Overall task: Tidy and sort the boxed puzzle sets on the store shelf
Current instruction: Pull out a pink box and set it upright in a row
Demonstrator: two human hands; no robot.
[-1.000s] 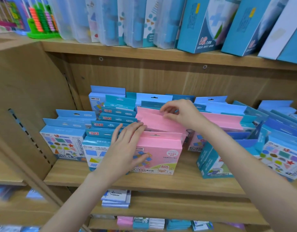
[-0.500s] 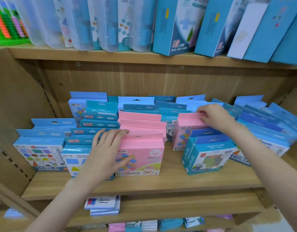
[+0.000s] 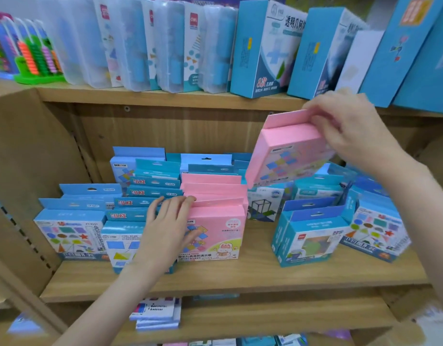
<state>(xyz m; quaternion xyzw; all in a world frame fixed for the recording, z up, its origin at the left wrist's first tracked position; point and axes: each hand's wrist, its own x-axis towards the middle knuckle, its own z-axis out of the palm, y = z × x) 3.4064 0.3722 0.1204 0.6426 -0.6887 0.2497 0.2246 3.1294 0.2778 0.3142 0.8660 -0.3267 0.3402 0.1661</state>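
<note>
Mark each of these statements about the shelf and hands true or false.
1. The right hand holds a pink cardboard box lifted above the shelf. True.
2. The left hand is lifting a blue box. False: it rests on the row of pink boxes standing on the wooden shelf.
3. A green-based bead abacus stands at the upper shelf's left. True.
4. The lifted box is upright. False: it is tilted.

The scene is seen from a single head-worn wide-angle view, aimed forward and slightly down at a wooden shelf unit (image 3: 235, 278) at close range. The middle shelf is centred; upper-shelf boxes are cropped at 12 o'clock, lower shelves at 6 o'clock.
</note>
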